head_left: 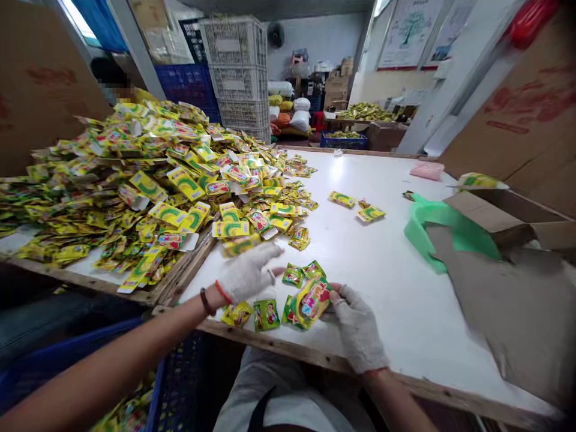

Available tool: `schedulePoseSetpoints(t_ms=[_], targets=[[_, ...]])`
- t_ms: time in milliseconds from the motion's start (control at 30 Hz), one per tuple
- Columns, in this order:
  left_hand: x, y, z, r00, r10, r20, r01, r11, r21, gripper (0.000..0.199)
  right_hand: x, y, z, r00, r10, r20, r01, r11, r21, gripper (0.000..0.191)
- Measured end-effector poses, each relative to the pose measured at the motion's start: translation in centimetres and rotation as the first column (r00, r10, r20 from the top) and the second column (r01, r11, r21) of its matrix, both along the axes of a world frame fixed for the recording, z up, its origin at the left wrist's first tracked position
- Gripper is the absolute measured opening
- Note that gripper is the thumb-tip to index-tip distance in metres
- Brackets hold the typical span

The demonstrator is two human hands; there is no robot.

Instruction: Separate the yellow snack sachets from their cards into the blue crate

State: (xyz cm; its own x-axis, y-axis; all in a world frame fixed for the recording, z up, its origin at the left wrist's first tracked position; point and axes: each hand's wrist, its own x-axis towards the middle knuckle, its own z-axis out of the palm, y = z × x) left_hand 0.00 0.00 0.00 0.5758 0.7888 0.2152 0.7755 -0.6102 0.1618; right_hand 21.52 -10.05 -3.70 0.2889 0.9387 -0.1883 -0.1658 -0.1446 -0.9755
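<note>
My right hand (357,327), in a white fingertip-less glove, grips a yellow printed packet (310,302) by its right edge, above the table's front edge. My left hand (252,273), gloved the same way, is spread with its fingers apart just left of that packet and holds nothing. Small green sachets (293,275) lie behind the packet, and another green sachet (266,315) sits left of it. A yellow sachet (237,313) is under my left wrist. Beyond my left hand lies a blurred yellow box (242,245).
A large heap of yellow boxes and sachets (180,174) covers the left side. Two yellow packets (342,199) lie mid-table. To the right are a green plastic scoop-like container (432,231) and an open cardboard carton (508,300). A blue crate (157,384) stands below left. A person sits behind the heap.
</note>
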Motion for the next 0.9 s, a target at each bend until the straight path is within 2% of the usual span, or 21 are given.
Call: schedulePoseSetpoints(t_ms=[67, 100, 167, 200, 233, 367, 433, 500, 567, 667, 733, 767, 800, 833, 900], targets=[[-1.9, 3.3, 1.9, 0.986, 0.121, -0.119, -0.120, 0.993, 0.014, 0.039, -4.4, -1.7, 0.9, 0.950, 0.312, 0.017, -0.312, 0.950, 0.027, 0.031], [-2.8, 4.7, 2.6, 0.971, 0.169, -0.168, -0.168, 0.986, 0.022, 0.039, -6.1, -2.4, 1.3, 0.880, 0.474, 0.030, -0.474, 0.880, 0.019, 0.030], [-4.4, 6.9, 3.3, 0.941, 0.236, -0.241, -0.236, 0.971, 0.030, 0.037, -8.1, -3.4, 1.9, 0.710, 0.698, 0.091, -0.701, 0.713, 0.004, 0.037], [-5.1, 7.5, 3.2, 0.929, 0.258, -0.265, -0.259, 0.965, 0.029, 0.035, -8.3, -3.6, 2.1, 0.673, 0.722, 0.159, -0.730, 0.683, -0.012, 0.039], [-5.7, 8.0, 2.9, 0.917, 0.274, -0.289, -0.277, 0.960, 0.028, 0.033, -8.1, -3.7, 2.2, 0.659, 0.715, 0.234, -0.731, 0.682, -0.025, 0.040], [-7.0, 8.0, 1.3, 0.898, 0.300, -0.323, -0.303, 0.952, 0.041, 0.030, -4.8, -3.1, 1.7, 0.684, 0.528, 0.504, -0.591, 0.805, -0.041, 0.027], [-6.9, 7.3, 1.2, 0.901, 0.304, -0.309, -0.307, 0.951, 0.042, 0.030, -3.3, -2.8, 1.0, 0.673, 0.468, 0.573, -0.549, 0.835, -0.036, 0.026], [-6.4, 6.1, 1.7, 0.911, 0.295, -0.287, -0.302, 0.953, 0.023, 0.031, -2.3, -2.5, 0.3, 0.664, 0.367, 0.651, -0.515, 0.856, 0.043, 0.028], [-5.1, 4.1, 2.7, 0.936, 0.232, -0.263, -0.248, 0.968, -0.028, 0.031, -1.9, -1.9, -0.2, 0.633, 0.198, 0.749, -0.494, 0.847, 0.194, 0.033], [-1.9, 0.1, 4.0, 0.975, 0.041, -0.218, -0.074, 0.986, -0.148, 0.020, -1.6, -0.8, 0.0, 0.550, -0.044, 0.834, -0.496, 0.786, 0.369, 0.042], [0.5, -2.5, 4.2, 0.991, -0.113, -0.070, 0.094, 0.968, -0.234, 0.013, -1.3, -0.2, 0.4, 0.512, -0.071, 0.856, -0.504, 0.782, 0.366, 0.046], [1.7, -3.7, 4.0, 0.988, -0.141, 0.056, 0.151, 0.955, -0.257, 0.012, -1.0, -0.1, 0.5, 0.513, -0.047, 0.857, -0.489, 0.804, 0.337, 0.046], [2.8, -4.6, 3.4, 0.969, -0.123, 0.213, 0.181, 0.944, -0.277, 0.014, -0.7, -0.2, 0.6, 0.530, -0.011, 0.848, -0.455, 0.840, 0.296, 0.043], [3.8, -5.3, 2.7, 0.923, -0.057, 0.381, 0.187, 0.931, -0.312, 0.019, -0.4, -0.4, 0.6, 0.565, 0.028, 0.824, -0.406, 0.879, 0.249, 0.039], [5.5, -6.2, 0.4, 0.748, 0.164, 0.643, 0.187, 0.877, -0.442, 0.028, 0.4, -1.2, 0.1, 0.678, 0.102, 0.728, -0.310, 0.938, 0.158, 0.030]])
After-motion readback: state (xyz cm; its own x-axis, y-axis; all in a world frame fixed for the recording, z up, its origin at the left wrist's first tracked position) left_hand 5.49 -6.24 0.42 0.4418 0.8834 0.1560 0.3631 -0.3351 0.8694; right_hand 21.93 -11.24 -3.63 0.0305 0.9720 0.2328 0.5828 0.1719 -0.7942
